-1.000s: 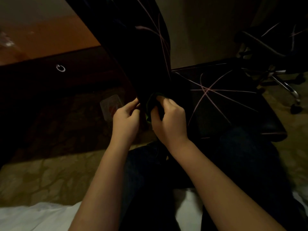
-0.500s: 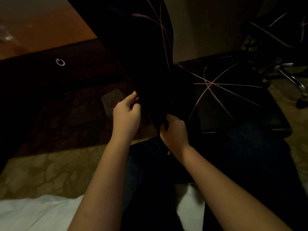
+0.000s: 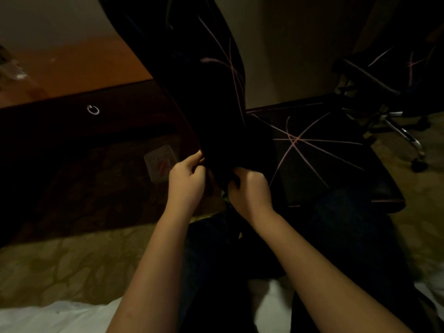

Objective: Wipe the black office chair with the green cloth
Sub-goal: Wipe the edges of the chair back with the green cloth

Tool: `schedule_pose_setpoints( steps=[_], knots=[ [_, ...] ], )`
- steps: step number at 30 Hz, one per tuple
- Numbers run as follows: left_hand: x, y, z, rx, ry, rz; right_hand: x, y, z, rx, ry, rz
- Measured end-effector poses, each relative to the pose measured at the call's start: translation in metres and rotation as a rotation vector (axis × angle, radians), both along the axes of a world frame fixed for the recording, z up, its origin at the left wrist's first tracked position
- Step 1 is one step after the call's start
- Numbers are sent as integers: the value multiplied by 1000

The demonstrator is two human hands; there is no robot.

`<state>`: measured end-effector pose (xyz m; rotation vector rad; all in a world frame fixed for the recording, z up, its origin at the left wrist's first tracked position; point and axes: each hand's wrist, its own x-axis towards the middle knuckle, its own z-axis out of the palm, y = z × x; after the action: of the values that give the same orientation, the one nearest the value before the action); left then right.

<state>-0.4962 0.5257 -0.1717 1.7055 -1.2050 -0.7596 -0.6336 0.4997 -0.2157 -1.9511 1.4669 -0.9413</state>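
Where the backrest of the black office chair (image 3: 192,92) narrows down toward its seat, both hands meet at its lower edge. The left hand (image 3: 186,182) has its fingers curled and grips the left side of that edge, thumb uppermost against the dark fabric. The right hand (image 3: 249,191) is closed too, knuckles up, with its fingers wrapped round the bottom of the backrest just beside the left hand; the two hands are near each other but not touching. Only a small sliver of the green cloth (image 3: 224,197) shows, in the gap just left of the right hand and below the backrest's edge. The light is dim, so the cloth seems to be bunched inside the right hand's grip, though most of it is hidden. The chair's seat spreads out to the right of the hands, black with thin pink lines crossing it, and the same lines run down the backrest.

The person's legs in dark trousers (image 3: 216,260) lie below the forearms, over white bedding (image 3: 48,318) at the bottom edge. A patterned carpet (image 3: 48,260) covers the floor. To the left stands a wooden desk (image 3: 84,66) with a ring pull (image 3: 93,110) on its dark front. A pale flat packet (image 3: 159,164) lies on the floor near the left hand. A second chair (image 3: 384,75) stands at upper right, well apart.
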Motion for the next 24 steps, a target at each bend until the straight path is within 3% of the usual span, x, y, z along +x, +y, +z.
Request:
schedule_pose_setpoints(
  steps=[5,10,17,24],
  knots=[
    [-2,-1,8,31,-24,-5,3,0,61,-153,-40,69],
    [-3,6,12,41,-13,-34,15,4,97,-391,-94,-7],
    [2,4,19,48,-50,-71,14,7,94,-391,-115,-10],
    [19,-9,57,-250,-36,4,11,-2,80,-310,-117,60]
  ],
)
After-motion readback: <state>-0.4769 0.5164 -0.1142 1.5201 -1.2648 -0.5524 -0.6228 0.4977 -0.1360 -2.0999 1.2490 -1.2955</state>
